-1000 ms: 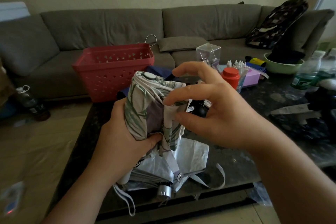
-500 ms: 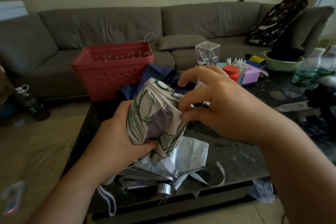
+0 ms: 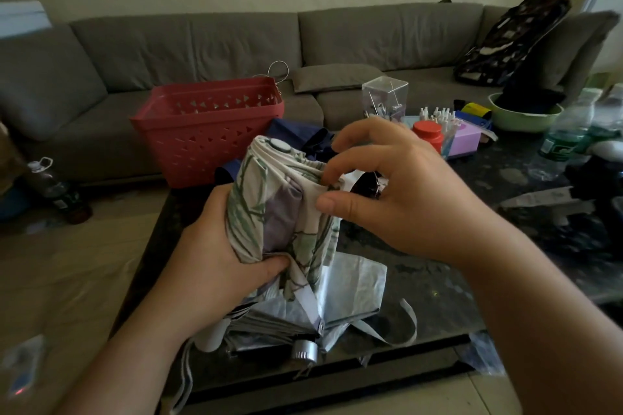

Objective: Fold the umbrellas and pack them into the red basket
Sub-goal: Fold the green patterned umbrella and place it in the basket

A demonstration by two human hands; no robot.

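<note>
While left fingers [image 3: 269,268] grip it — umbrella [image 3: 283,209] sits upright.

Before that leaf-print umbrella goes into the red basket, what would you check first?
1. Left hand grips the leaf-print umbrella: ok.
2. Right hand pinches its wrap strap: ok.
3. Strap fastened: cannot tell.
4. Canopy rolled tight: not ok, folds loose near the bottom.
5. Red basket within reach, opening up: ok.
6. Silver umbrella and blue umbrella packed: not ok, both on the table.
</note>
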